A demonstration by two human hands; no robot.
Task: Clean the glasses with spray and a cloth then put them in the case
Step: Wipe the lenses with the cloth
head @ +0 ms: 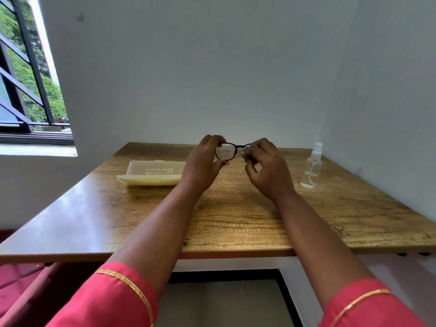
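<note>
Dark-framed glasses (pixel 226 152) are held up above the wooden table (pixel 236 215), lenses facing me. My left hand (pixel 203 164) pinches the frame's left end between fingers and thumb. My right hand (pixel 266 168) covers the right lens and grips a small greenish cloth (pixel 245 155) pressed against it; most of the cloth is hidden by the fingers. A cream glasses case (pixel 153 173) lies open on the table to the left. A clear spray bottle (pixel 312 166) with a white nozzle stands upright to the right, apart from my hands.
White walls close the table in at the back and right. A barred window (pixel 26 90) is at the upper left. Red fabric (pixel 14 279) lies below the table's near left edge.
</note>
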